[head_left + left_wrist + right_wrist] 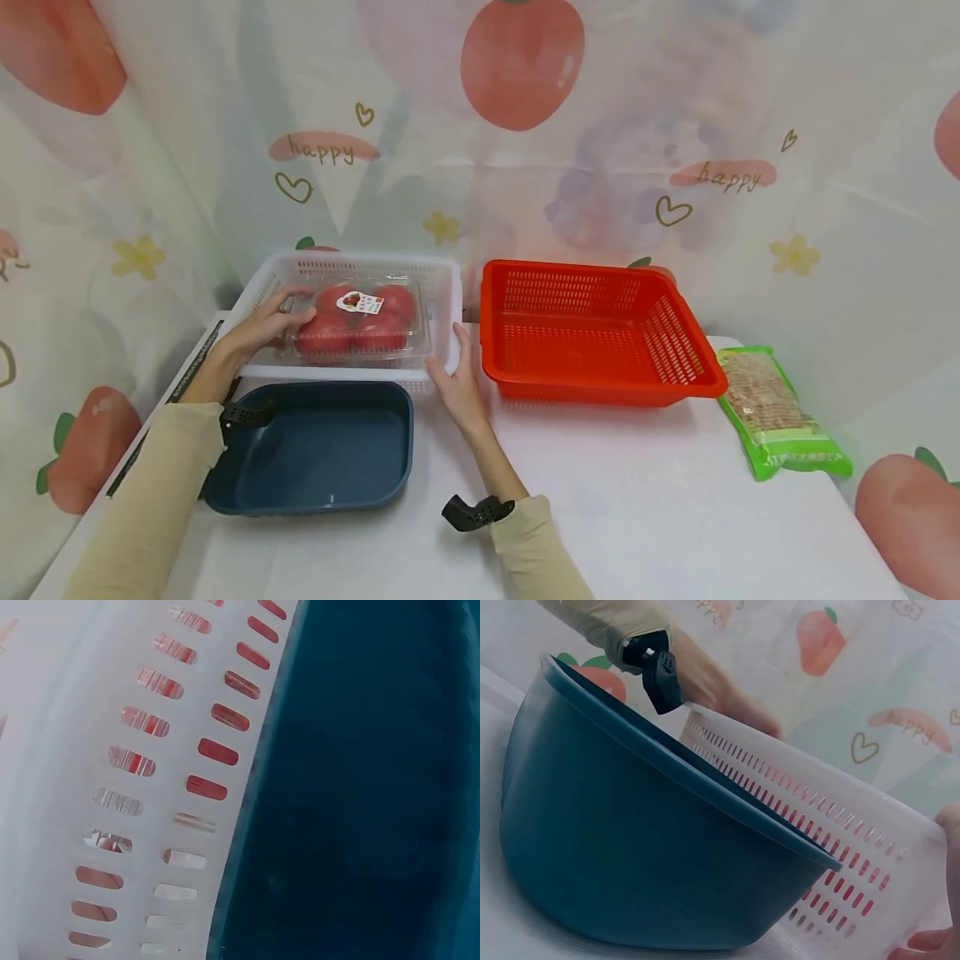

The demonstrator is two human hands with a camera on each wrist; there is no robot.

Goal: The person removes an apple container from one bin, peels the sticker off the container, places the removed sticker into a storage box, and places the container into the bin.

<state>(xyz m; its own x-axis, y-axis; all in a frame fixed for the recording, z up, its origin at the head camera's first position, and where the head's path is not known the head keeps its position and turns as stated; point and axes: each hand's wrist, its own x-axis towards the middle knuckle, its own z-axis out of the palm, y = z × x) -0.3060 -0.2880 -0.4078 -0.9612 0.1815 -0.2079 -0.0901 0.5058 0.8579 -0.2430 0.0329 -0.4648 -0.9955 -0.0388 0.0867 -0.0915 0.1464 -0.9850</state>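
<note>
White table (645, 500) under me: my left hand (258, 329) curls its fingers round the clear tomato box (360, 327) inside the white basket (442, 275); my right hand (457, 385) presses straight fingers against that basket's near right corner.

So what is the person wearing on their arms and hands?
Both arms wear long, pale beige sleeves that end at the wrists. The left hand and right hand are bare: no gloves, rings or watch show. A small black plastic mount is strapped at the right wrist, and another black mount sits at the left wrist. No cables show.
</note>
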